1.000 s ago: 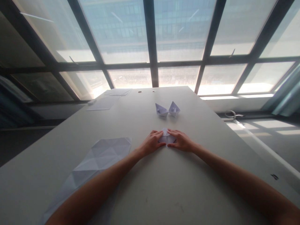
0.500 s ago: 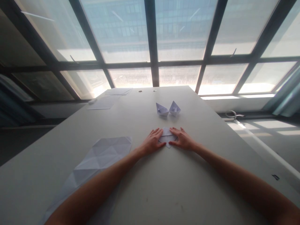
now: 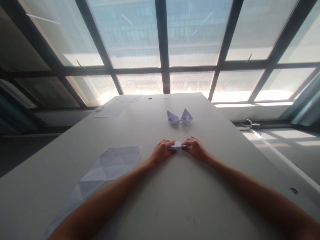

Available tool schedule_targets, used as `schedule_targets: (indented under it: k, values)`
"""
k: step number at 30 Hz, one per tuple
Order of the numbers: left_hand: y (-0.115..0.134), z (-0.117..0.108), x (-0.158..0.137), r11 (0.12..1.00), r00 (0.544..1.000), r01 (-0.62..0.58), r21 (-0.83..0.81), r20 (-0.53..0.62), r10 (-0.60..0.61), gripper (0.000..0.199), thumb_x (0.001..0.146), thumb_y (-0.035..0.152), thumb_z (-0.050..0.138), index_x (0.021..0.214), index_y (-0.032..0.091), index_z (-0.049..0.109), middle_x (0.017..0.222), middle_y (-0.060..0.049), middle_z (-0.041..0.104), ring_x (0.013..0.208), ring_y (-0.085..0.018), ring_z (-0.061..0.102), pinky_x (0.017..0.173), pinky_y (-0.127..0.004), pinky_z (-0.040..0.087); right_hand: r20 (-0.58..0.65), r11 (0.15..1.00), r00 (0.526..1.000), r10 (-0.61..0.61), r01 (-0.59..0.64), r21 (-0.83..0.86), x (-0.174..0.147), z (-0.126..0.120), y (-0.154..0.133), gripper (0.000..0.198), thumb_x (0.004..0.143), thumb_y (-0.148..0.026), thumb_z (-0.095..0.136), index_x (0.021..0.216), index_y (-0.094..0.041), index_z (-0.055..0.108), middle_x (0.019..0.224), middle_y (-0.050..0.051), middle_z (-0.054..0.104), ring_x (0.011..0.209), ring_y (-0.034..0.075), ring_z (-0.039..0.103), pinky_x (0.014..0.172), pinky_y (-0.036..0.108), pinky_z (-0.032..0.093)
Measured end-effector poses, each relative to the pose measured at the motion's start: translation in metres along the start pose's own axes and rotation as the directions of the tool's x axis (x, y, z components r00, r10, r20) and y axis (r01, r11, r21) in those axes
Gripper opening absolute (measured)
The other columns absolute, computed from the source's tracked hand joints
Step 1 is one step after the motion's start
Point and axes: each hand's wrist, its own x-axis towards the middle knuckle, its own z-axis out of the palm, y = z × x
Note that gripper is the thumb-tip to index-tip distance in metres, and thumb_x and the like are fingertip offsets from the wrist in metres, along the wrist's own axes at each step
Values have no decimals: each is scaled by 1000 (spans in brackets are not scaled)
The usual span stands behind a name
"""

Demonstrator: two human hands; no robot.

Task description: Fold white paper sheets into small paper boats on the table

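Between my two hands is a small piece of folded white paper (image 3: 178, 145), seen nearly edge-on with a low peak in its middle. My left hand (image 3: 163, 150) pinches its left end, thumb below and fingers on top. The right end is gripped the same way by my right hand (image 3: 196, 148). Just beyond stand two folded paper boats, the left boat (image 3: 173, 118) and the right boat (image 3: 186, 116), side by side and close together. A large creased sheet (image 3: 110, 166) lies by my left forearm, partly hidden under it.
The white table (image 3: 160, 200) runs away from me toward tall windows. Flat paper sheets (image 3: 108, 110) lie at its far left. Two small round holes show near the far edge. Off the right side, a white cable (image 3: 247, 124) lies by the wall.
The folded paper lay flat under my spread hands; now it is tilted up edge-on. My fingers have closed round its two ends.
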Motion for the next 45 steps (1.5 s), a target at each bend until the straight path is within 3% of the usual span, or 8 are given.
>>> schedule_targets:
  k: [5, 12, 17, 21, 26, 32, 36, 45]
  values:
    - [6, -8, -2, 997, 996, -13, -79, -88, 6, 28, 95, 43, 54, 103, 28, 76, 98, -3, 74, 91, -20, 65, 87, -32, 50, -73, 996, 997, -38, 44, 74, 0, -4, -2, 30, 96, -42, 50, 96, -25, 74, 91, 6, 73, 87, 22, 65, 94, 39, 44]
    - [14, -13, -5, 993, 982, -81, 85, -166, 94, 29, 100, 33, 47, 117, 28, 69, 114, -3, 71, 104, -20, 62, 95, -38, 47, -62, 992, 992, -114, 110, -60, -1, -12, -9, 29, 96, -29, 46, 109, -24, 71, 105, 8, 70, 100, 24, 59, 98, 41, 40]
    - [10, -8, -4, 970, 995, -80, 229, -43, 93, 33, 97, 21, 47, 122, 31, 66, 123, -1, 68, 116, -22, 57, 101, -42, 43, 107, 965, 988, -112, 133, -226, -1, -10, -18, 40, 96, -15, 38, 126, -22, 63, 117, 11, 66, 112, 24, 55, 107, 43, 32]
    - [0, 0, -3, 967, 993, -97, 237, 83, 79, 46, 91, 12, 47, 134, 25, 57, 136, -3, 59, 128, -21, 50, 109, -38, 37, 230, 950, 969, -90, 152, -272, -3, -7, -17, 52, 93, -13, 38, 143, -24, 46, 142, 10, 52, 132, 25, 42, 114, 47, 23]
    - [-4, 5, -6, 954, 976, -86, 287, 214, 23, 66, 96, 51, 43, 153, 20, 29, 156, -8, 31, 145, -25, 25, 119, -44, 18, 353, 957, 935, -44, 140, -253, -5, -7, -13, 60, 99, -43, 37, 153, -19, 27, 158, 10, 27, 146, 27, 21, 117, 50, 14]
    - [2, 4, -6, 940, 952, -91, 329, 306, -16, 71, 98, 64, 18, 156, 23, 16, 161, -4, 18, 149, -22, 10, 119, -43, 8, 346, 954, 938, -5, 108, -279, -7, 2, -28, 66, 101, -52, 15, 155, -13, 18, 159, 11, 20, 148, 24, 13, 119, 52, 7]
    - [2, 5, -5, 936, 950, -84, 340, 311, -27, 68, 99, 62, 14, 156, 25, 14, 161, -3, 14, 149, -21, 7, 119, -42, 6, 367, 953, 930, -26, 134, -271, -8, 10, -34, 72, 100, -57, 14, 155, -11, 15, 160, 11, 15, 148, 23, 10, 119, 50, 6]
    - [-1, 11, -5, 926, 951, -33, 375, 296, -86, 73, 98, 63, 10, 156, 18, 12, 161, -7, 11, 149, -24, 6, 118, -49, 6, 384, 953, 920, 75, 48, -300, -7, 12, -30, 79, 96, -64, 11, 155, -11, 13, 160, 11, 12, 149, 25, 8, 118, 55, 3]
